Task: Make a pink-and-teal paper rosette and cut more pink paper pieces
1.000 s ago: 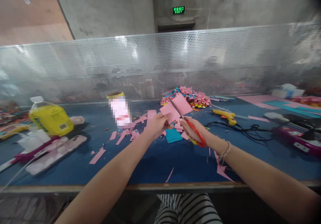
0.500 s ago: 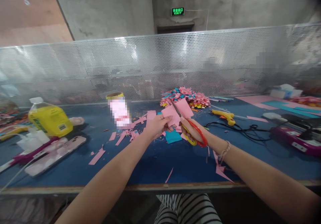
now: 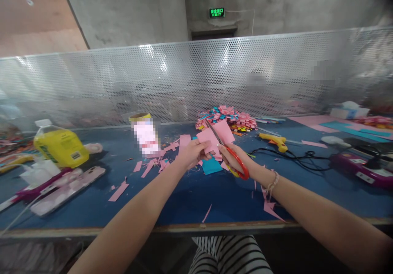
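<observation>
Pinched in my left hand (image 3: pixel 196 152) is a piece of pink paper (image 3: pixel 207 138), held up above the blue table. My right hand (image 3: pixel 235 156) grips a pair of scissors (image 3: pixel 241 165) with red and yellow handles. The blades lie across the pink paper and point away to the upper left. Under and beside my hands are a blue paper square (image 3: pixel 211 166) and pink paper scraps (image 3: pixel 164 163). Behind them sits a heap of pink, blue and yellow paper pieces (image 3: pixel 225 116).
At left stand a yellow liquid bottle (image 3: pixel 61 145), a phone (image 3: pixel 69 190) and a pixelated cylinder (image 3: pixel 145 137). To the right lie a yellow glue gun (image 3: pixel 274 142), its black cord and a purple power strip (image 3: pixel 362 169). A perforated metal screen (image 3: pixel 196 77) runs along the back.
The scissor handles have turned and drawn together, and the yellow one is now mostly hidden by my right hand. My left hand stays on the paper.
</observation>
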{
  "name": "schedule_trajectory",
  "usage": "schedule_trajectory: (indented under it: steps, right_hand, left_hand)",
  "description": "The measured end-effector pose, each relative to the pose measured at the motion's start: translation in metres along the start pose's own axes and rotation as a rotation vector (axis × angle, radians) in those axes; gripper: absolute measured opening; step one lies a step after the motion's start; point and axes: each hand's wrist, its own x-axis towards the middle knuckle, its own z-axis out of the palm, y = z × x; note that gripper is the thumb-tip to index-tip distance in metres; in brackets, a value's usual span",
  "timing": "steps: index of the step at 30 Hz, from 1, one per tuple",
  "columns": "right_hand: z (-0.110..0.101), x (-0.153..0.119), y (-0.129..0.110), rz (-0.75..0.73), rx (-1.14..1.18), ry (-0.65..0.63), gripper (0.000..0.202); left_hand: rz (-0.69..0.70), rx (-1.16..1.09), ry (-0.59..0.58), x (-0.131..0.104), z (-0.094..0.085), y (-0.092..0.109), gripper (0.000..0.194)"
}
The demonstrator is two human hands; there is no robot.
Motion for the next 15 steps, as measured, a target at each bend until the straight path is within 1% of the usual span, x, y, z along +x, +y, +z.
schedule_trajectory:
  steps: [2,4,10,15]
  right_hand:
    - [-0.002,-0.002,-0.001,0.012,0.085,-0.036,0.028]
    - [-0.004,-0.004,-0.001,0.017,0.120,-0.066,0.025]
    - [-0.007,-0.011,0.002,0.028,0.138,-0.119,0.028]
    - [-0.011,-0.011,0.005,0.034,0.119,-0.134,0.027]
  left_hand:
    - [0.005,-0.005,-0.001,0.000,0.000,0.000,0.016]
    - [0.001,-0.005,0.002,0.000,0.000,-0.001,0.016]
    - [0.000,0.002,0.021,0.000,0.000,0.000,0.015]
    - [0.002,0.007,-0.006,0.001,-0.002,-0.002,0.016]
